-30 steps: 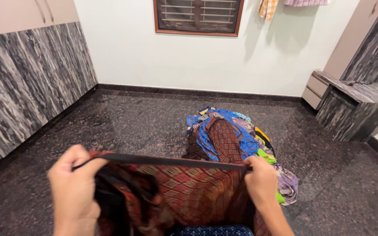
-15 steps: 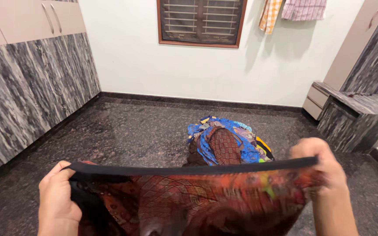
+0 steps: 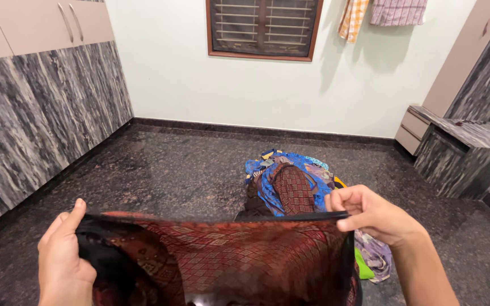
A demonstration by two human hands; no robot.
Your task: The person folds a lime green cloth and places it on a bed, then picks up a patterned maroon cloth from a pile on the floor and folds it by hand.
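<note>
Nearest the camera, the person holds a dark red cloth with a fine diamond pattern and a black edge band [image 3: 228, 260] stretched out flat between both hands, its black band running as a taut line across the top. The left hand [image 3: 63, 260] grips the cloth's left corner, fingers [image 3: 77, 212] closed around the bunched black fabric with the thumb pointing up. The right hand [image 3: 370, 212] pinches the band at the cloth's right corner, fingers curled shut on it, slightly higher than the left.

Just beyond the cloth, on the dark speckled stone floor [image 3: 160, 170], lies a heap of mixed clothes in blue, maroon, green and lilac [image 3: 290, 184], partly hidden behind the cloth's right edge.

Further from the cloth, a grey streaked cabinet wall [image 3: 35, 113] runs along the left, and a low grey streaked cupboard [image 3: 463, 153] stands to the right. Behind the heap, the white back wall carries a barred brown-framed window [image 3: 265, 28], with a yellow checked towel [image 3: 351, 17] and a striped garment [image 3: 398, 11] hanging to its right.
</note>
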